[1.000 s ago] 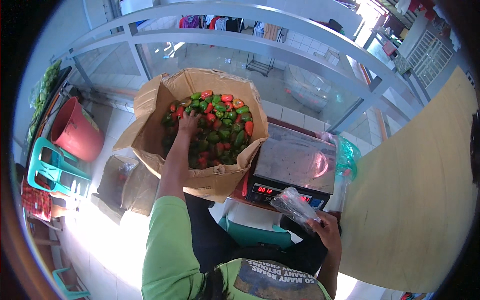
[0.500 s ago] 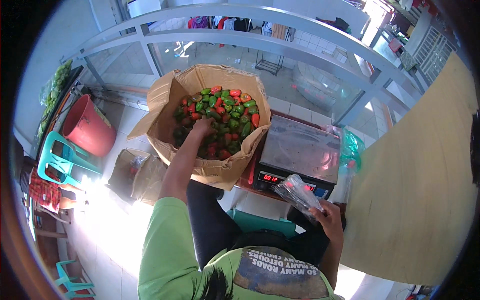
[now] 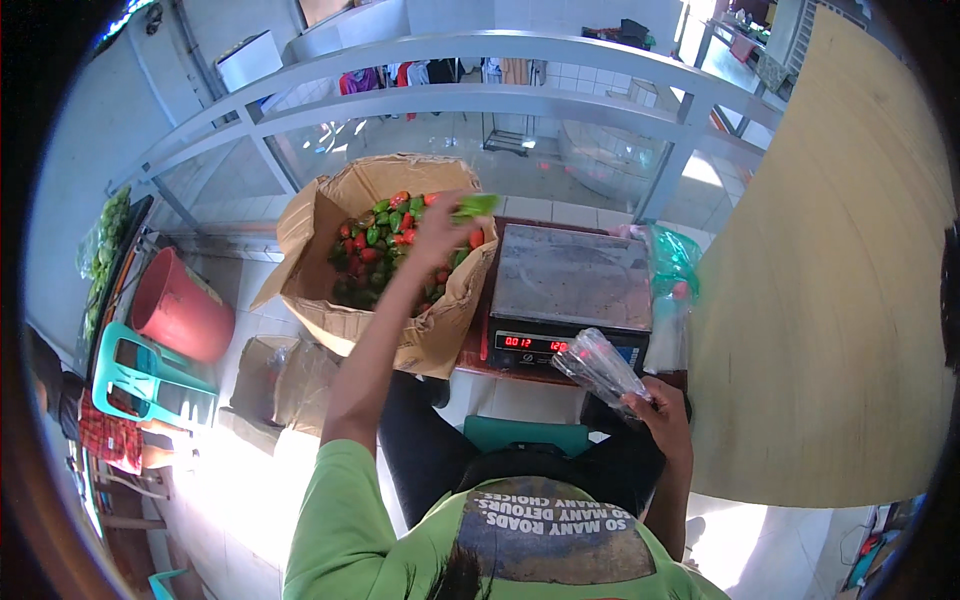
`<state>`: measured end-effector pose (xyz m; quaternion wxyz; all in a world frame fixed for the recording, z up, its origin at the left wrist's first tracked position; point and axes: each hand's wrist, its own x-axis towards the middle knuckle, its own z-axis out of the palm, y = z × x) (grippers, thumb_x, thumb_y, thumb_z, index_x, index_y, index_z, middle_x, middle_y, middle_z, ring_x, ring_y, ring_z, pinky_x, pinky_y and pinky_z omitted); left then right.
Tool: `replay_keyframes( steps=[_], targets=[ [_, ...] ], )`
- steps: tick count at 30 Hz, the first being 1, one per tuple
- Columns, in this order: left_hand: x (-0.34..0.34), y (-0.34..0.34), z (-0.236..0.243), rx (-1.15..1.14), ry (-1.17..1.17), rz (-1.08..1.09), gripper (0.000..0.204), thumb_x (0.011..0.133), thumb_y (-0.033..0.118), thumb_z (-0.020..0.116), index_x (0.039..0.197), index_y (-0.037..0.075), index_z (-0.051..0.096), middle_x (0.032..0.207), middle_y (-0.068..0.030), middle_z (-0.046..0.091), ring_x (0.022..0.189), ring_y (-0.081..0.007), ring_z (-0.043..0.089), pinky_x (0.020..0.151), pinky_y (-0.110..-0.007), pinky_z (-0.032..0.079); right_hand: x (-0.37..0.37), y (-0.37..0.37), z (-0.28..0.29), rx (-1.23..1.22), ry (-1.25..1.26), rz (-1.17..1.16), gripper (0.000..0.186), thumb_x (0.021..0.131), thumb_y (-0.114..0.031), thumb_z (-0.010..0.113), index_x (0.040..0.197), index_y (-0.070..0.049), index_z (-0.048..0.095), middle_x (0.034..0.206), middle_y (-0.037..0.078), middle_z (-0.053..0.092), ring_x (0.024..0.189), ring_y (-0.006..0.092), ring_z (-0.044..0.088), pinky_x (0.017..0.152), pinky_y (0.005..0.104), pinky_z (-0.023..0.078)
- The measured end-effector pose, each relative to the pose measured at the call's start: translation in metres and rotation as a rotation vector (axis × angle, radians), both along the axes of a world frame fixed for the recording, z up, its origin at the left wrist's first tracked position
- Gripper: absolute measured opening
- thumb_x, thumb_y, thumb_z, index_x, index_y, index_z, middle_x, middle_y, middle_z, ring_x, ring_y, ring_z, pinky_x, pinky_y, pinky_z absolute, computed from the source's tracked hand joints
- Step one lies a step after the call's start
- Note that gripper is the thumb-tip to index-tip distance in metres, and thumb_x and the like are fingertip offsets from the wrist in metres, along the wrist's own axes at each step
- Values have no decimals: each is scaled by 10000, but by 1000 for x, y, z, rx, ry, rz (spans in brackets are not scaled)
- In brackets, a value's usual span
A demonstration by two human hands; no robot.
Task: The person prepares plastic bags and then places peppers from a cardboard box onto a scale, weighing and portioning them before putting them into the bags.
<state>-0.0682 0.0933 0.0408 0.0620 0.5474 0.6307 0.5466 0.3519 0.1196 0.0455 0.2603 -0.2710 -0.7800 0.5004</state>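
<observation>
Scale (image 3: 570,275) on dark table; tiled floor below; left hand (image 3: 440,228) pinches green pepper (image 3: 474,206), right hand (image 3: 655,408) grips clear bag (image 3: 597,365).

I see a red bucket (image 3: 180,315) beside a teal plastic chair (image 3: 140,375), and green produce (image 3: 105,245) piled farther left.

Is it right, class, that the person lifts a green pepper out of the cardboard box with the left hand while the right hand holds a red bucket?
Not quite. In the head view the right hand holds a clear plastic bag, not a bucket. The left hand does lift a green pepper above the cardboard box.
</observation>
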Motion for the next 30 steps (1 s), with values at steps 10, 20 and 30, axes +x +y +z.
replay_keyframes(
  steps=[10,20,30],
  targets=[
    [143,111,-82,-325,563,55,453,677,212,673,1098,146,521,1135,-85,440,1060,-299,429,818,-442,450,19,-4,12,-7,-16,-82,160,787,-125,624,826,25,588,684,45,535,622,101,457,567,236,359],
    [157,111,-107,-537,500,43,648,685,394,665,1255,214,416,1375,-112,280,1274,-361,224,977,-631,131,16,-4,8,24,-22,-81,168,780,-117,627,801,33,555,701,53,535,641,104,446,581,232,353],
    [160,109,-88,-566,659,121,821,672,500,633,1337,149,303,1403,-133,223,1286,-375,187,1005,-604,72,11,-6,11,-18,-84,-84,175,794,-140,628,720,-10,537,621,-32,413,596,52,363,515,216,276]
  ],
)
